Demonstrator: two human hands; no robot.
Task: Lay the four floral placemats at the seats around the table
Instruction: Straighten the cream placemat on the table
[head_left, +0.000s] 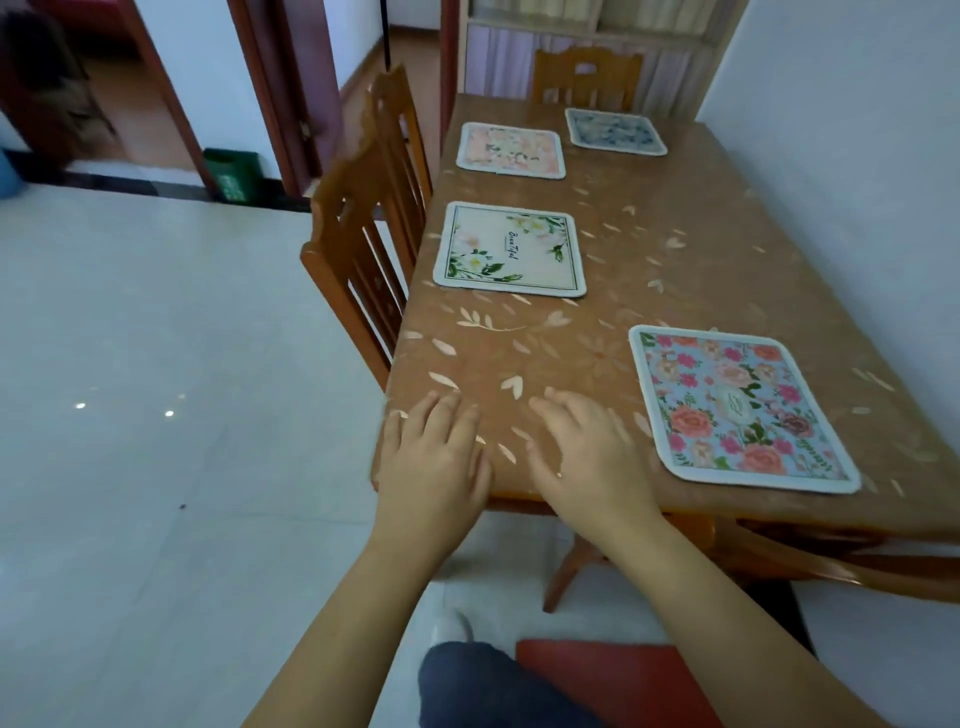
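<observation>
Head view, looking down over the near left corner of a brown leaf-patterned table (701, 260). Both hands empty, fingers straight and spread apart: left hand (434, 462) over the corner at the near edge, right hand (587, 457) just beside it, a little blurred; touching the tabletop or just above it, cannot tell. Near right, close to the right hand but apart from it, a blue placemat with pink roses (737, 408), flat on the table. Along the left side, a white placemat with green leaves (509, 251) in front of the near wooden chair (353, 249), and farther on a peach placemat (511, 150) by a second chair (395, 114). At the far end, a dark blue placemat (615, 131) before the far chair (587, 73). All four flat, none touching another. Below the arms, a red seat (613, 675); on the floor far left, a green bin (231, 174).
</observation>
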